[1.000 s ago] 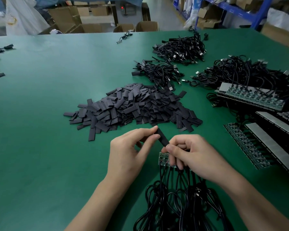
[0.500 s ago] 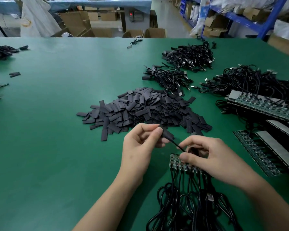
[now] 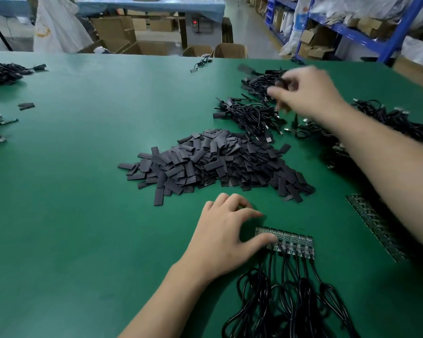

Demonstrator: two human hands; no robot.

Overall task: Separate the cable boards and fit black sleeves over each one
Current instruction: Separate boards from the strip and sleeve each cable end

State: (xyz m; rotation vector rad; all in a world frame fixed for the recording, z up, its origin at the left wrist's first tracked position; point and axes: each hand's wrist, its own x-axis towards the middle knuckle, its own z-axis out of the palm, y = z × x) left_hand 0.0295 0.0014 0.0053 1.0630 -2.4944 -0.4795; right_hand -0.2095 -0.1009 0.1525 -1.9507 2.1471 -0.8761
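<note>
A strip of joined small green cable boards [image 3: 292, 242] lies near me on the green table [image 3: 83, 191], its black cables [image 3: 286, 303] trailing toward me. My left hand [image 3: 226, 236] rests on the table with its thumb pressing the strip's left end and its fingers loosely bent. A pile of flat black sleeves [image 3: 213, 162] lies beyond it. My right hand [image 3: 305, 91] is blurred and stretched far out over the heaps of finished cables [image 3: 252, 115]. It pinches a black sleeved cable end.
More cable heaps [image 3: 396, 120] and board strips [image 3: 376, 225] lie along the right edge under my right forearm. Small cable bundles [image 3: 0, 74] sit at the far left, and a stray cable [image 3: 200, 63] at the back. Boxes and blue shelving stand beyond the table.
My right hand has left the strip and swung far forward to the right with the sleeved cable. My left hand let go of the sleeve and dropped onto the strip's left end.
</note>
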